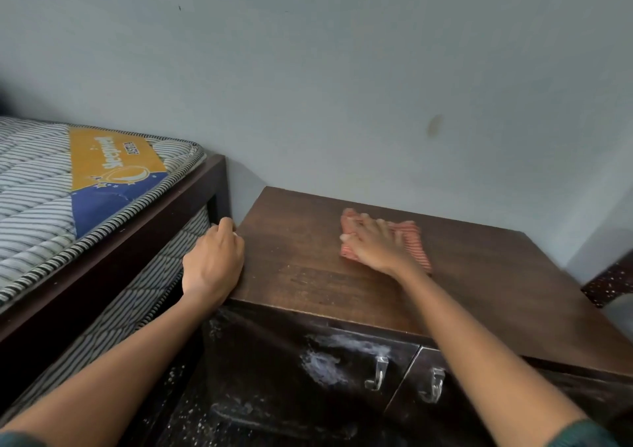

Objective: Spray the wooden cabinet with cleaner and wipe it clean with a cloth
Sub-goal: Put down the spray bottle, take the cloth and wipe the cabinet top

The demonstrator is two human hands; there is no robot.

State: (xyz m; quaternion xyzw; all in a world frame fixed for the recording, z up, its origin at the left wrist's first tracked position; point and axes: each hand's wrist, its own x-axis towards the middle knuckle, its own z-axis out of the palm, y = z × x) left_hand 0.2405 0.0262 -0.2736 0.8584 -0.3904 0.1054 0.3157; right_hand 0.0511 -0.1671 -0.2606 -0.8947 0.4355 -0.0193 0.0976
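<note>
At the far left lies a striped mattress point(51, 189) on a dark bed frame point(144, 241), cut off by the left edge of the view.

Just right of it, the left hand point(214, 261) sits against the left edge of the wooden cabinet point(308, 268), in the gap between cabinet and bed. Its fingers are curled inward with the knuckles up. I cannot tell whether they hook the edge or hold something small, because the fingertips are turned away and a pale speck beside them is too small to read. It looks like a bracing hand.

The cabinet stands against the wall, and its top surface fills the middle of the view. On the far part of that surface, the right hand point(373, 241) lies flat with fingers spread, pressing down on a red-striped cloth point(416, 241). The hand and cloth are blurred, which suggests a wiping stroke.

So the wiping step appears to be in hand, on the top. The next move probably calls for even pressure while the cloth is carried across the near and right parts of the surface, then down to the front.

On the front, white smears point(325, 361) show on the left door beside a metal handle point(376, 373). The right arm partly covers the right door.

No spray bottle is in view. A dark speckled object point(606, 282) at the far right is cut off and unclear.
</note>
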